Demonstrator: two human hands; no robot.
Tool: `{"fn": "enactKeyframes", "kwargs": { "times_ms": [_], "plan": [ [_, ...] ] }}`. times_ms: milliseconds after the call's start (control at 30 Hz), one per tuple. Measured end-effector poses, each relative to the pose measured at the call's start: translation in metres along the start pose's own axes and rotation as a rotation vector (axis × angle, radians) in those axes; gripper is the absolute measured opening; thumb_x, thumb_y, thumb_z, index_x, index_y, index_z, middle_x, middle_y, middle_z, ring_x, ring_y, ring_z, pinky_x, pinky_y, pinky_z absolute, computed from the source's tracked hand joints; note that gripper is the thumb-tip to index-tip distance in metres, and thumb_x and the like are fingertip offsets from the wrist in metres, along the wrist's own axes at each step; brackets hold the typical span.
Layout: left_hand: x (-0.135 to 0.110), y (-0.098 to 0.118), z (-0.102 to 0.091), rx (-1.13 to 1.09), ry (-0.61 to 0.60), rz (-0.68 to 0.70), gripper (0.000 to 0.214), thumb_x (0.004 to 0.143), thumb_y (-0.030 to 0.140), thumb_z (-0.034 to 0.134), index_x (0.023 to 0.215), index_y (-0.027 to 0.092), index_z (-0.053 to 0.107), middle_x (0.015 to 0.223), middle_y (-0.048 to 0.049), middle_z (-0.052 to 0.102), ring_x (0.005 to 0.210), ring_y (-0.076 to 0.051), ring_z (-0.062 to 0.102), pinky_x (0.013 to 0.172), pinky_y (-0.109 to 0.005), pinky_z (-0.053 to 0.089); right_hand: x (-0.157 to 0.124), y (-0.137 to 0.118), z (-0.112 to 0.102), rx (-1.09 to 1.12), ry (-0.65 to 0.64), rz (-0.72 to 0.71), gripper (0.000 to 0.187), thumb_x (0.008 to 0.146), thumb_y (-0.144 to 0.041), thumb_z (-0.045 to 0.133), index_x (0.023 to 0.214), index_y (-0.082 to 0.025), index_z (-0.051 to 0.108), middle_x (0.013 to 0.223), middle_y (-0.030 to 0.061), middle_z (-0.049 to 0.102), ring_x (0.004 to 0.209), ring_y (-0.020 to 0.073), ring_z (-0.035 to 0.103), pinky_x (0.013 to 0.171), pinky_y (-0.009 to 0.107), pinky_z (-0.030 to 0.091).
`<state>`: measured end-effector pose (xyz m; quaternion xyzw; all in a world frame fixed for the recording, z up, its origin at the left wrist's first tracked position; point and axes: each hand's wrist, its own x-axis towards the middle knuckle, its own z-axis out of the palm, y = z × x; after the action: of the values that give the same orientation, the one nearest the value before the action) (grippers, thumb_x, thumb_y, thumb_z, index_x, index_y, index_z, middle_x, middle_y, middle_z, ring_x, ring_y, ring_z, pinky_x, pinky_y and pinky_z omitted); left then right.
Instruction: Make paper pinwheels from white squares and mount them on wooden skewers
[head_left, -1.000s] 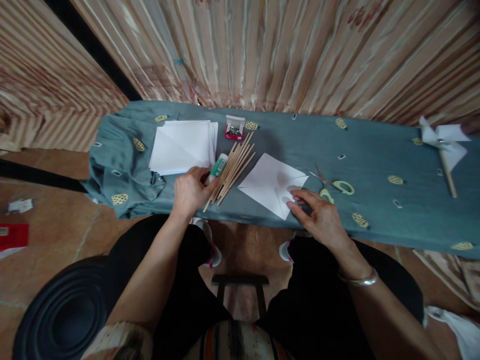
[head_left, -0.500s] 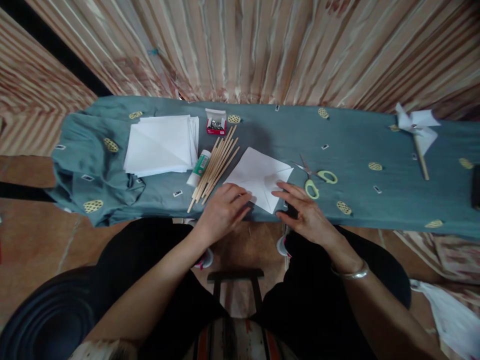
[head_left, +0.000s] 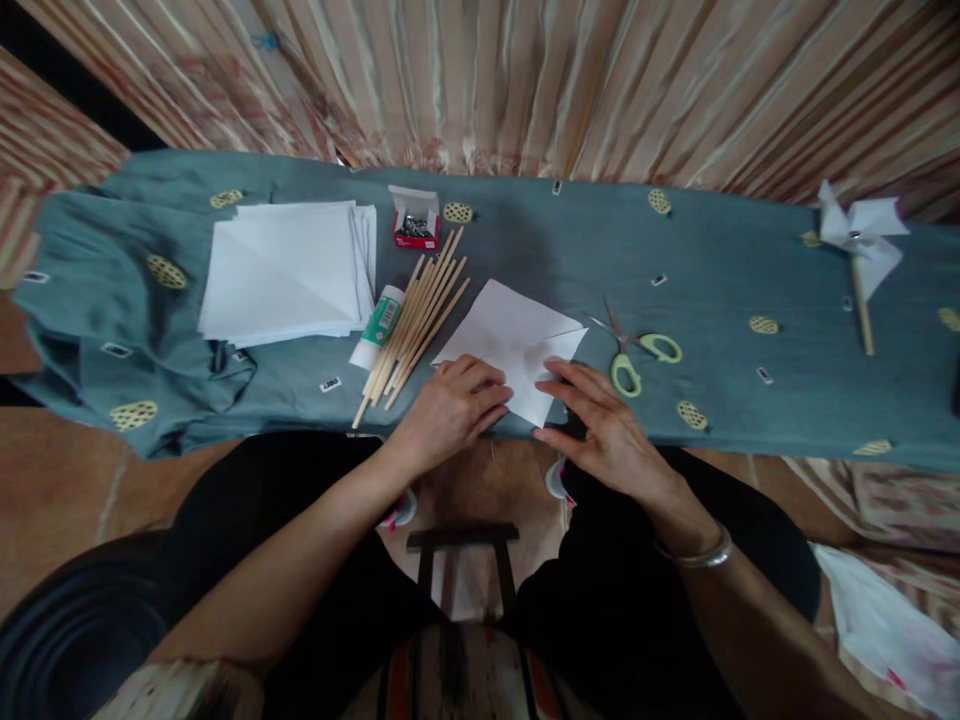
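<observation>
A white sheet of paper (head_left: 499, 320) with fold lines lies turned cornerwise near the front edge of the table. My left hand (head_left: 456, 405) is on its lower left edge, fingers bent together and closed on the paper; the fingertips partly hide that edge. On the lower right side, my right hand (head_left: 600, 420) touches the paper with outstretched fingertips, its thumb held apart below. Scissors (head_left: 624, 348) with light green handles lie open just right of the paper. Left of it is a bundle of thin wooden sticks (head_left: 416, 325), beside a green-and-white glue stick (head_left: 379, 325).
A stack of white paper (head_left: 281, 270) sits at the left. Behind the sticks stands an open red-and-white box (head_left: 415, 232) of small metal pieces. A white paper pinwheel (head_left: 859, 235) on a stick lies far right. A patterned blue-green cloth (head_left: 720, 270) covers the table; a curtain hangs behind.
The view has shifted slightly, so the left-side things sit farther left. My right fingertips have moved a little left over the paper, closer to my left hand.
</observation>
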<state>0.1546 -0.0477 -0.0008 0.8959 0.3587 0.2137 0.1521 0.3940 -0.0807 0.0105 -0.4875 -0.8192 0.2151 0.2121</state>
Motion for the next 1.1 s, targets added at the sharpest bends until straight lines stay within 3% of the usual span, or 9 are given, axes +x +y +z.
{"fn": "enactKeyframes", "kwargs": {
  "times_ms": [233,433,733,933,1100],
  "plan": [
    [-0.002,0.002,0.002,-0.074,0.021,-0.054,0.024,0.099,0.028,0.048,0.099,0.016,0.07,0.1,-0.0076,0.07,0.095,-0.02,0.058,0.082,-0.036,0.044,0.01,-0.004,0.001,0.252,0.037,0.098,0.029,0.085,-0.033,0.07,0.113,-0.026,0.066,0.136,0.009,0.061,0.129,0.0269,0.054,0.11,0.054,0.042],
    [-0.002,0.006,0.002,-0.099,0.039,-0.086,0.023,0.098,0.026,0.049,0.096,0.015,0.07,0.099,-0.0082,0.069,0.095,-0.021,0.057,0.082,-0.037,0.043,0.023,-0.006,0.007,0.462,0.115,0.188,0.006,0.087,-0.028,0.067,0.09,-0.026,0.071,0.114,0.0069,0.07,0.115,0.0236,0.064,0.105,0.049,0.048],
    [-0.001,0.008,0.003,-0.102,0.061,-0.15,0.024,0.097,0.026,0.047,0.095,0.014,0.068,0.098,-0.0091,0.069,0.093,-0.023,0.058,0.083,-0.039,0.045,0.032,-0.01,0.006,0.478,0.095,0.212,0.014,0.084,-0.029,0.07,0.097,-0.026,0.068,0.117,0.0065,0.069,0.116,0.0227,0.063,0.106,0.046,0.047],
    [0.001,0.009,0.003,-0.122,0.066,-0.196,0.023,0.097,0.023,0.046,0.093,0.014,0.067,0.097,-0.0091,0.068,0.091,-0.022,0.06,0.082,-0.037,0.046,0.031,-0.014,0.012,0.293,0.191,0.31,0.013,0.086,-0.034,0.066,0.097,-0.026,0.065,0.109,0.0053,0.073,0.103,0.0228,0.068,0.093,0.042,0.055],
    [0.004,0.01,0.003,-0.134,0.098,-0.229,0.021,0.095,0.021,0.046,0.092,0.014,0.066,0.097,-0.0093,0.067,0.092,-0.022,0.061,0.083,-0.038,0.049,0.028,-0.024,0.015,0.041,0.274,0.206,0.013,0.091,-0.032,0.061,0.102,-0.026,0.063,0.11,0.0071,0.073,0.106,0.0256,0.068,0.094,0.046,0.055]
  ]
}}
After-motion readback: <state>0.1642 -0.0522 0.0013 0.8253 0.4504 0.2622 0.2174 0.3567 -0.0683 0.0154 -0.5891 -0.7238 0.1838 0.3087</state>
